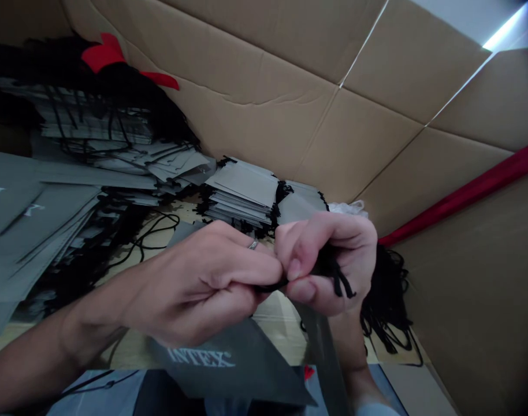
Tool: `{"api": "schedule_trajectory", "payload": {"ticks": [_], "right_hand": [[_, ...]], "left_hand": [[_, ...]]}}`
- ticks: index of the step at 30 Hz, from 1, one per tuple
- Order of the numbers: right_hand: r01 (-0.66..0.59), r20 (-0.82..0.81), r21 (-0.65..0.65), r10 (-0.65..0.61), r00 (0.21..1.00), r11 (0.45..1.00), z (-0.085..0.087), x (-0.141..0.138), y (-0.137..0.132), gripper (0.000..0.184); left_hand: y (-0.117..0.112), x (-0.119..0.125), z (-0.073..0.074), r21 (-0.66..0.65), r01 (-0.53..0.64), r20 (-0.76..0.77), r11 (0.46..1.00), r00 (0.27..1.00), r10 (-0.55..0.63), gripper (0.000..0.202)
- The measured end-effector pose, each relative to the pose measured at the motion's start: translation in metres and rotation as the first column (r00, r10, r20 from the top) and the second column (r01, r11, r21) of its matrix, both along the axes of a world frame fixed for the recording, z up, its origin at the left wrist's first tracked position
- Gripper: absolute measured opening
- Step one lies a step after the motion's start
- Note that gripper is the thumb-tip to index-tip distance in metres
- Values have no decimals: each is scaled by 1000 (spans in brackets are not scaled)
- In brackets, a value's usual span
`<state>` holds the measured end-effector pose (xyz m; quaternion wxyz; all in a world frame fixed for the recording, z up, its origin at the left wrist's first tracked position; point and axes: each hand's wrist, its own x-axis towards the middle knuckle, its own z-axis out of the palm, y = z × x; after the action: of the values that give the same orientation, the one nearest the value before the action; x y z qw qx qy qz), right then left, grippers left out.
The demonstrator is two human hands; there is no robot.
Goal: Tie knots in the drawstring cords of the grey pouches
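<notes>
My left hand (203,283) and my right hand (328,260) meet in the middle of the view, fingertips pinched together on a black cord (333,276). The cord's short ends stick out past my right fingers. A ring sits on a finger of my left hand. Under both hands hangs a grey bag printed INTEX (233,370), partly hidden by my left hand. A bundle of loose black cords (387,300) lies just behind my right hand.
Stacks of flat grey bags (242,193) with black cord handles lie beyond the hands, with bigger piles (43,219) at the left. Cardboard walls (333,115) close in the back and right. A red strip (463,193) runs along the right wall.
</notes>
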<state>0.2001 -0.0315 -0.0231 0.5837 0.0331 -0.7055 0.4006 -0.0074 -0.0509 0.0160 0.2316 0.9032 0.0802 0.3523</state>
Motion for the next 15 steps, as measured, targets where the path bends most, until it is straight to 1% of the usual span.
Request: {"api": "schedule_trajectory", "payload": {"ticks": [1,3,4,5,6,7,9,11,13,15], "right_hand": [[-16,-30,0,16,999,1000,-1,-1,1,28],[-26,-22,-1,26,999,1000,0,1,2,29],[-23,14,5,23,1000,1000,2,3,3,28],[-11,95,3,11,995,1000,4,6,4,25],[17,139,-2,-16,990,1000,7,10,4,23],[52,167,-10,-49,985,999,10,14,4,23],[164,224,-65,-145,964,984,19,22,3,25],[292,312,-91,-251,916,952,27,27,0,26],[410,386,-55,-359,850,911,33,31,-4,28],[498,433,5,-451,781,867,36,34,-8,28]], "left_hand": [[-1,0,0,-26,2,-3,1000,1000,-2,31],[-4,0,0,-65,-14,-18,998,1000,13,32],[-5,-1,1,-65,-29,-32,997,999,27,32],[-5,-1,2,-50,-50,-44,997,998,48,32],[-5,-1,3,-29,-78,-57,997,996,76,32],[-5,-2,5,-9,-106,-65,994,992,106,32],[-3,-3,8,7,-164,-70,986,984,164,30],[-1,-5,10,-6,-224,-60,975,973,223,30],[3,-6,10,-12,-266,-44,964,963,265,32],[8,-6,8,9,-296,-21,955,955,296,35]]}}
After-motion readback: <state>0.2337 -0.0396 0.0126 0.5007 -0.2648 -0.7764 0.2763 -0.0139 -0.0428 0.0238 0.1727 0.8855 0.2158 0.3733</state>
